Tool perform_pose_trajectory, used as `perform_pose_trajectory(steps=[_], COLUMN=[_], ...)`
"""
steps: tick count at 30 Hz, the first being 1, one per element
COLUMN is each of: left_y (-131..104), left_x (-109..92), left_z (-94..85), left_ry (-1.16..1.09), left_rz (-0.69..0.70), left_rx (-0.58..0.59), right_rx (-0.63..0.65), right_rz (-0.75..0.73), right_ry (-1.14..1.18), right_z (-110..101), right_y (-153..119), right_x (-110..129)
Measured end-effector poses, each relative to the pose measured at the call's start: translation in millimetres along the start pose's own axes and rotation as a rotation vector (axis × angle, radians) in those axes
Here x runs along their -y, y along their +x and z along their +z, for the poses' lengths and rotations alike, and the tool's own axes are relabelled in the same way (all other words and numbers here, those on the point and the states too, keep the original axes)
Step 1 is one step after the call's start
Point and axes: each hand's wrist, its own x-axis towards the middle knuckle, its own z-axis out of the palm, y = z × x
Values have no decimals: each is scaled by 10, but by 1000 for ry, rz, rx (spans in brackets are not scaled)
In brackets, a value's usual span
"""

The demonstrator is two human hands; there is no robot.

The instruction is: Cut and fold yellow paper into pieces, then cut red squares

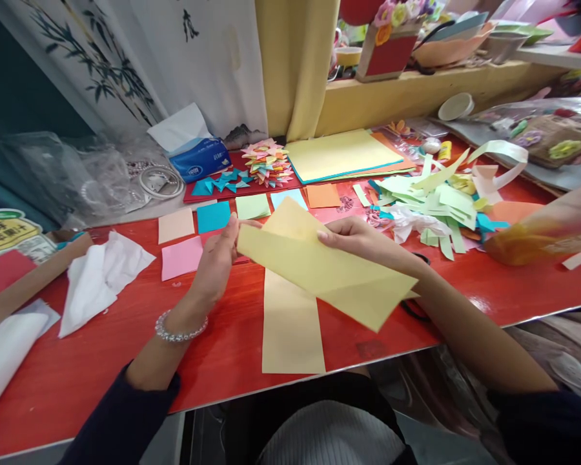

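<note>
Both hands hold a sheet of yellow paper [319, 271] above the red table, tilted down to the right. My left hand [215, 255] pinches its left end between thumb and fingers. Along the upper edge, my right hand [356, 237] grips it with the thumb on top, the other fingers hidden. A folded or second layer of yellow paper sticks up behind. Under the sheet, a long pale yellow strip [293, 329] lies on the table. Black loops [414, 313] like scissor handles show partly beneath my right forearm.
Small coloured paper squares [213, 217] lie in rows behind my hands. Farther back are a folded paper stack [268, 161], yellow sheets [343, 157] and a blue tissue pack [198, 158]. Green paper scraps [436, 200] heap at the right; crumpled tissue [104, 274] lies left.
</note>
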Motion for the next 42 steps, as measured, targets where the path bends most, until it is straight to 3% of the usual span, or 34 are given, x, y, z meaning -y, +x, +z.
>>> perform_pose_trajectory(steps=[5, 8, 12, 17, 20, 25, 28, 33, 38, 42], left_y=[-39, -44, -18, -29, -61, -100, -107, -134, -178, -186], left_x=[-94, -119, -73, -54, -79, -71, -42, -42, -7, 47], left_z=[8, 13, -4, 9, 52, 128, 155, 199, 234, 242], left_ry=[22, -74, -275, -117, -49, -49, -41, 13, 83, 109], left_rz=[-185, -272, -186, -74, -89, -185, -229, -245, -251, -279], left_rx=[144, 144, 165, 120, 111, 65, 38, 53, 107, 108], right_rx=[-45, -46, -28, 79, 119, 18, -8, -290, -86, -93], right_rz=[-6, 9, -3, -51, -72, -38, -24, -271, -296, -267], right_ry=[86, 114, 142, -30, 50, 133, 24, -319, -606, -834], right_z=[-48, -48, -48, -41, 2, 56, 34, 44, 276, 394], right_y=[17, 21, 28, 65, 90, 125, 133, 196, 348, 416], right_x=[2, 8, 0, -57, -89, -119, -112, 12, 169, 181])
